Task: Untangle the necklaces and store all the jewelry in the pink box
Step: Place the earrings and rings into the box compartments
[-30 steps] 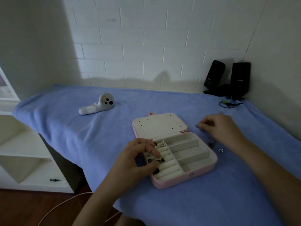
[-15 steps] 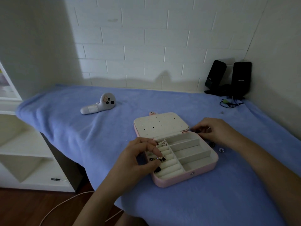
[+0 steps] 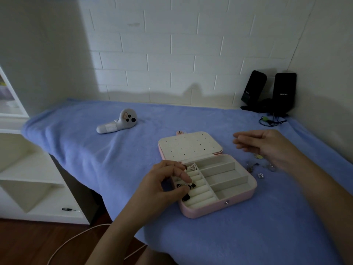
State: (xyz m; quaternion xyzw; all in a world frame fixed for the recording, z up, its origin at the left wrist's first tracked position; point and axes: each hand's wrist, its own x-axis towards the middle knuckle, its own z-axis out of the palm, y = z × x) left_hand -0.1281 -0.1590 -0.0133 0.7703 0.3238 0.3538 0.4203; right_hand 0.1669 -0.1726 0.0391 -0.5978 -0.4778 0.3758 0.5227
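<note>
The pink box (image 3: 219,206) lies open on the blue blanket, its dotted cream lid (image 3: 189,145) folded back. My left hand (image 3: 164,186) is over the ring rolls at the box's left side and pinches a small dark ring (image 3: 186,185) between thumb and fingers. Another dark piece (image 3: 185,197) and a triangular ring (image 3: 193,166) sit in the rolls. My right hand (image 3: 267,146) hovers to the right of the lid, blurred, fingers extended leftward. Loose jewelry (image 3: 254,166) and a small crystal piece (image 3: 260,175) lie on the blanket under it.
A white handheld controller (image 3: 118,124) lies at the back left of the blue blanket (image 3: 95,153). Two black speakers (image 3: 269,92) with cables stand in the back right corner. White shelves (image 3: 21,169) stand to the left, below the table's edge.
My right hand has lifted off the blanket near the lid's right edge and moved up and right. My left hand stays at the ring rolls with the dark ring.
</note>
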